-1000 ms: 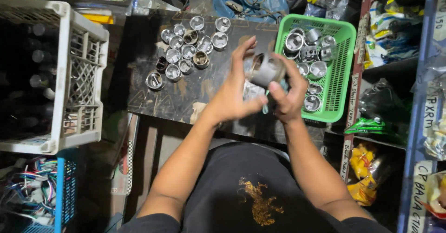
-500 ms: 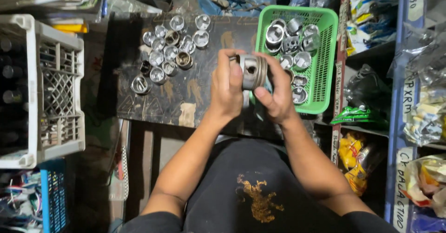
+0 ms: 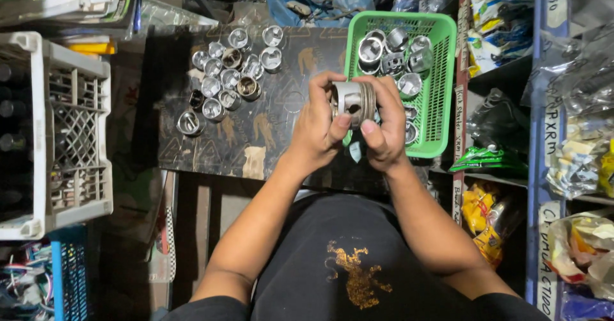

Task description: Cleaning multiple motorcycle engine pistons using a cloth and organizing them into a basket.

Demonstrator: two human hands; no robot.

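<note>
Item held: metal piston (image 3: 350, 100), silver, cylindrical, raised above the desk (image 3: 281, 135) just left of the green basket (image 3: 441, 90).
Left hand (image 3: 318, 129): fingers curled over the piston's left side and top, thumb pressed near its lower edge.
Right hand (image 3: 384, 126): fingers wrapped over the piston's right side, thumb tucked beneath.
Desk: dark board, worn, carrying a cluster of loose pistons (image 3: 227, 81) at its far left part, well apart from the hands.
Green basket: plastic, slotted, holding further pistons (image 3: 393, 49), at the desk's right end.
White crate (image 3: 77, 135): plastic lattice, left of the desk.
Shelf (image 3: 543, 142): right side, stacked with packets in bags.
</note>
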